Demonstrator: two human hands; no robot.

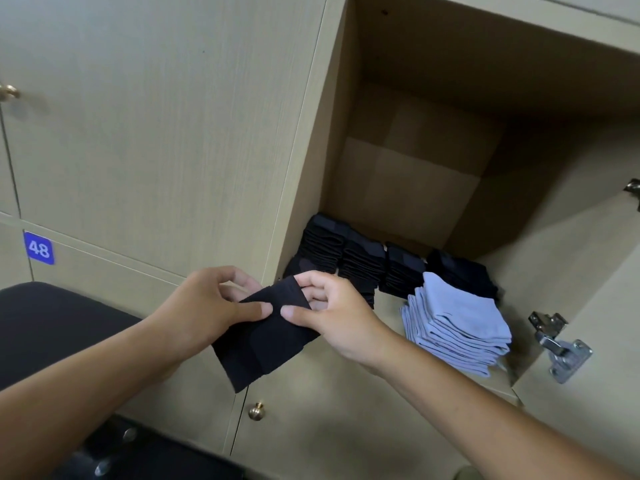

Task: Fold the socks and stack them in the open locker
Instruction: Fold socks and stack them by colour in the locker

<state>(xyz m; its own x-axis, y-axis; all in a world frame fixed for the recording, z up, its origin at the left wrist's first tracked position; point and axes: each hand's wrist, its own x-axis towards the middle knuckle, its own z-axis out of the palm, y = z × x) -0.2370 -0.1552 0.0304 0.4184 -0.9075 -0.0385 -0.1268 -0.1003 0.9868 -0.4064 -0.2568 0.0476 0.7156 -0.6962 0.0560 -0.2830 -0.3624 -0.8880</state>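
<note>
My left hand (207, 303) and right hand (332, 306) pinch the folded black fabric sock (266, 337); the open beige wooden locker (408, 188) lies up-right, nearer my right hand.

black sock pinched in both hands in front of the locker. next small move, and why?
Probably carry the black sock forward onto a black stack. It already looks folded, both the left hand and right hand pinch its top edge, and black stacks sit apart from the blue stack.
</note>
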